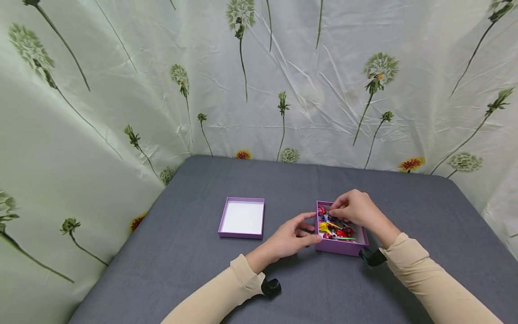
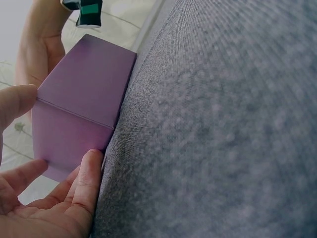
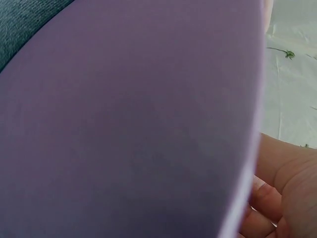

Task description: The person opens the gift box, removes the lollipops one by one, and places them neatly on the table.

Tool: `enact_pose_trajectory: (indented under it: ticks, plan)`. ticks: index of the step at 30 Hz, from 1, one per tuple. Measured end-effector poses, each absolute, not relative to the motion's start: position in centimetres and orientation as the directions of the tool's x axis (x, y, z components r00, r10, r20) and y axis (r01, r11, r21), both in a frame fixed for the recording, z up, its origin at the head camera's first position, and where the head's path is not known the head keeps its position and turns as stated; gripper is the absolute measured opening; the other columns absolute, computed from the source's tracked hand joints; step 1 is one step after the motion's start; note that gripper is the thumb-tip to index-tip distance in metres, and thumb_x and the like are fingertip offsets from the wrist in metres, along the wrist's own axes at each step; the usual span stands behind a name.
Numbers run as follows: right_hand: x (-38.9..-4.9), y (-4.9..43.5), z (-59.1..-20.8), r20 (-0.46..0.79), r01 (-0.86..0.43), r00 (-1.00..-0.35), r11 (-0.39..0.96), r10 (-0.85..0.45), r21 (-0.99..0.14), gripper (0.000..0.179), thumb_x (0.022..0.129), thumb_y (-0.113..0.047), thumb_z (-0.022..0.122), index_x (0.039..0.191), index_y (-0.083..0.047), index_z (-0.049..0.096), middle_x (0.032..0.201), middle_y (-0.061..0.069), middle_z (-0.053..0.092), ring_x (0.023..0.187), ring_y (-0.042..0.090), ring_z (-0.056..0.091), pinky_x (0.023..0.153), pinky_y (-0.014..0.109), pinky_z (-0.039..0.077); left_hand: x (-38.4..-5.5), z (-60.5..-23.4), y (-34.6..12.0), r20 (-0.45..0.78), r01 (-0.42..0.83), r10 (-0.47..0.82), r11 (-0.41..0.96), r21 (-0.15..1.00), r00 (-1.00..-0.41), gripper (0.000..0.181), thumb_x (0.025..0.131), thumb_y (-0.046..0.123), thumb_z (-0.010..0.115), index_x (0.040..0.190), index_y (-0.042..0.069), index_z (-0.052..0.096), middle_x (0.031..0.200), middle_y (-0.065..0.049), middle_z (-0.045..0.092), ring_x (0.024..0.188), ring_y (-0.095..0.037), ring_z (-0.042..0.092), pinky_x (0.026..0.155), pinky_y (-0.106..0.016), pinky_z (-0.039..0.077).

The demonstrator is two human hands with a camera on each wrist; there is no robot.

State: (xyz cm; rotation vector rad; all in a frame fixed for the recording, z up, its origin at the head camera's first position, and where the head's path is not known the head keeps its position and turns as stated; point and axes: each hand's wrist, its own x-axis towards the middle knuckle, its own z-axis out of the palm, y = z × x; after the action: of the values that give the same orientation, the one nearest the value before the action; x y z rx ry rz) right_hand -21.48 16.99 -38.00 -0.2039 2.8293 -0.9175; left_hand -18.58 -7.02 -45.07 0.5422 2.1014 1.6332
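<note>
A purple open box [image 1: 341,247] sits on the table, holding several wrapped lollipops [image 1: 341,233] in red, yellow and dark wrappers, some with sticks showing. My left hand [image 1: 289,238] rests against the box's left wall. Its thumb touches the near left corner and its fingers spread along the side, as the left wrist view shows on the purple wall [image 2: 74,134]. Over the box's far left part, my right hand [image 1: 355,208] reaches in, thumb and fingertips pinched together at a lollipop, mostly covered by the fingers. In the right wrist view the near box wall [image 3: 133,114] hides much of that hand.
Left of the box lies a shallow purple lid [image 1: 243,218] with its white inside facing up. A grey cloth covers the table [image 1: 182,265]. Behind it hangs a pale curtain [image 1: 315,90] with dandelion prints. Black wrist straps [image 1: 271,287] show at both sleeves.
</note>
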Motion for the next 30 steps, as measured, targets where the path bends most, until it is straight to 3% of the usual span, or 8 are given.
enact_pose_trajectory:
  ticks: [13,23,30]
  plan:
    - [-21.1,17.8,-37.2,-0.104,-0.074,-0.982,0.831,-0.156,-0.552,0.013,0.094,-0.017,0.076,0.09,-0.005,0.08,0.072,-0.001,0.073,0.068,0.013,0.063,0.062,0.031,0.05,-18.5,-44.9,-7.1,-0.094,0.051,0.544,0.246,0.968,-0.834,0.062,0.101,0.029,0.077,0.158,0.029,0.052,0.134,-0.005,0.07,0.108,-0.01,0.068,0.082,-0.027,0.052]
    - [-20.7,18.8,-36.4,-0.096,-0.071,-0.985,0.834,-0.147,-0.547,0.013,0.092,-0.015,0.075,0.088,-0.004,0.079,0.073,0.003,0.072,0.068,0.014,0.062,0.061,0.031,0.05,-18.7,-45.2,-7.1,-0.099,0.051,0.543,0.255,0.966,-0.834,0.063,0.101,0.032,0.077,0.158,0.03,0.052,0.133,-0.002,0.069,0.107,-0.009,0.068,0.085,-0.028,0.053]
    - [-20.5,19.3,-36.0,-0.095,-0.066,-0.986,0.836,-0.14,-0.544,0.012,0.093,-0.015,0.074,0.087,-0.005,0.078,0.071,0.0,0.07,0.068,0.014,0.059,0.063,0.032,0.049,-18.6,-45.2,-7.0,-0.104,0.047,0.532,0.262,0.964,-0.84,0.063,0.1,0.033,0.078,0.158,0.031,0.052,0.133,-0.002,0.07,0.107,-0.01,0.067,0.084,-0.029,0.052]
